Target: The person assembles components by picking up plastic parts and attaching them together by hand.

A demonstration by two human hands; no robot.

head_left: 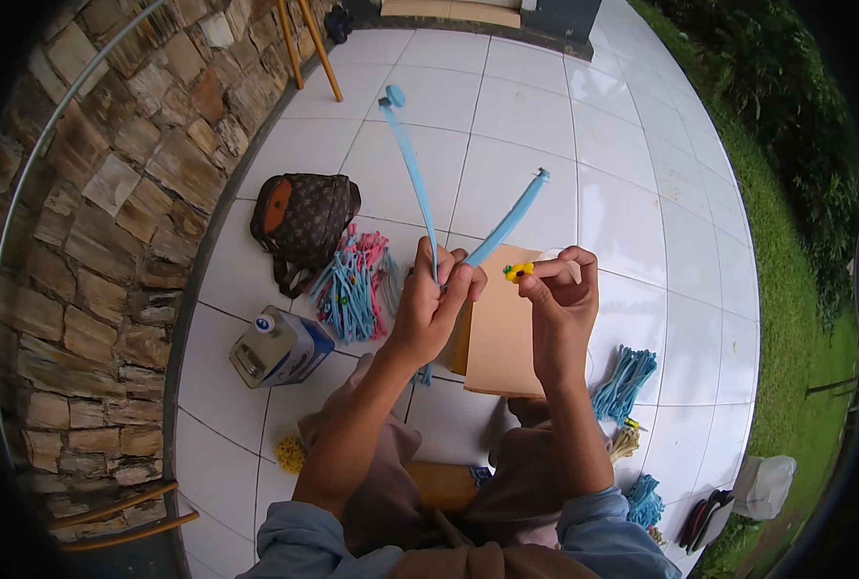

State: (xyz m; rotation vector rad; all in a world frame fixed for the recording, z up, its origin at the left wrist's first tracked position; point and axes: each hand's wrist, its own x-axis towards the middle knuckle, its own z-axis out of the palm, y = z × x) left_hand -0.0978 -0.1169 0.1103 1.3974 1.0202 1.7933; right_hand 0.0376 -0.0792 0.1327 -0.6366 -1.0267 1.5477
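My left hand (pixel 428 314) is closed around the middle of a light blue strap (pixel 505 227). Two lengths of it rise from my fingers in a V, each tipped with a small blue end piece. To its right, my right hand (pixel 565 314) pinches a small yellow flower (pixel 520 273) with a dark centre and a bit of green between thumb and forefinger. The flower is apart from the strap. Below and between the hands lies a tan cardboard sheet (pixel 502 347). A pile of blue and pink straps (pixel 347 299) sits left of my left hand.
A brown patterned backpack (pixel 309 232) and a metal can (pixel 285 352) stand left on the white tiles, near a yellow pile (pixel 290 454). Blue bundles (pixel 627 384) and a cream bundle (pixel 624 444) lie right. A stone wall (pixel 140 222) borders the left, grass (pixel 777 318) the right.
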